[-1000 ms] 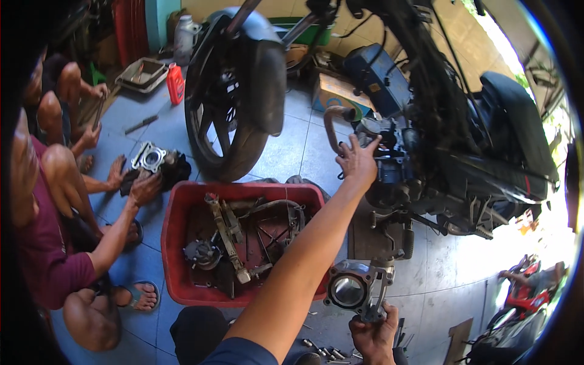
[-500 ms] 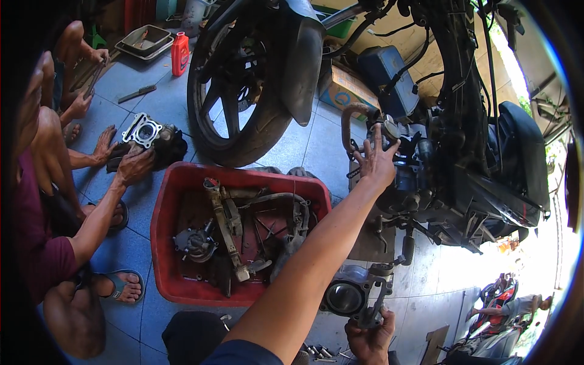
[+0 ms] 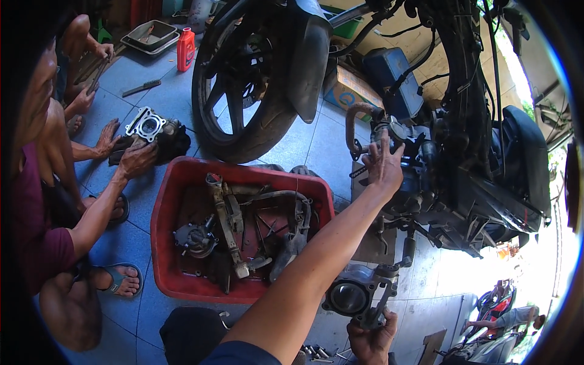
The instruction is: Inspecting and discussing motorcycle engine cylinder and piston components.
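My left arm stretches over the red tub to the motorcycle engine (image 3: 420,176). My left hand (image 3: 384,169) lies there with its fingers stretched out, nearest a round metal piece (image 3: 398,131) and the brown curved hose (image 3: 354,129). Whether the fingertips press on the metal cannot be made out. Lower down, my right hand (image 3: 376,342) grips an engine cylinder block (image 3: 366,298) by its lower edge, thumb on the near side. The block's round bore faces up toward me. Most of the right-hand fingers are hidden under the block.
A red tub (image 3: 159,255) with several greasy engine parts stands left of my arm. Beyond it is the front wheel (image 3: 255,134). At left, a person's hands (image 3: 137,159) rest by another metal engine part (image 3: 149,125). A red bottle (image 3: 185,50) and a brush (image 3: 142,88) are farther off.
The view has shifted slightly. The left hand's fingers have drawn a little closer together at the engine. The right hand still holds the cylinder block, now slightly higher and more tilted.
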Motion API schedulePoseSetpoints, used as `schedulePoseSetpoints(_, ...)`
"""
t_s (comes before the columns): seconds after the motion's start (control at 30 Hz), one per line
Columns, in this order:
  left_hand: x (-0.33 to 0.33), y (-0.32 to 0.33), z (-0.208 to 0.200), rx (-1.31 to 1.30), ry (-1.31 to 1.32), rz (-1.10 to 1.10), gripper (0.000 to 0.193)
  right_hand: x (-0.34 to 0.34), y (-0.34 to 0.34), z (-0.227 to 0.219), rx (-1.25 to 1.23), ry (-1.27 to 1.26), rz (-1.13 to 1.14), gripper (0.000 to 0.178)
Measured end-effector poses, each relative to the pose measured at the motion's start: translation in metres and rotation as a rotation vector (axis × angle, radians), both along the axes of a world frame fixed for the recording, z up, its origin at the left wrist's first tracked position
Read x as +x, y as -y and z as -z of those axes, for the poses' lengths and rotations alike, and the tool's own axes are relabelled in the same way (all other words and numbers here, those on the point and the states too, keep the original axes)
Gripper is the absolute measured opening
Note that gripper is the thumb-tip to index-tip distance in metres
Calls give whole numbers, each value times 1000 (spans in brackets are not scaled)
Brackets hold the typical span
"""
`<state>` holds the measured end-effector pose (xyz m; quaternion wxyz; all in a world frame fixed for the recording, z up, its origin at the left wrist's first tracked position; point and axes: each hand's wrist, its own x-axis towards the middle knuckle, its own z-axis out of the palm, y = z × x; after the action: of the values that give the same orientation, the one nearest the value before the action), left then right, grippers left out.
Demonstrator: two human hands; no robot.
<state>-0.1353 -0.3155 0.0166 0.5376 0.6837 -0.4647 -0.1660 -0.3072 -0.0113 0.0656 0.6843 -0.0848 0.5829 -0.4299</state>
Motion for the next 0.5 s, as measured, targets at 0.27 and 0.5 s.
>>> schedulePoseSetpoints(0.27,-20,12,0,-369,147,-213,46,-23,0,21,25,139,17,34)
schedulePoseSetpoints(0.5,-19,16,-12,-353,75,-66,45,-5,-3,1,18,3,61,22)
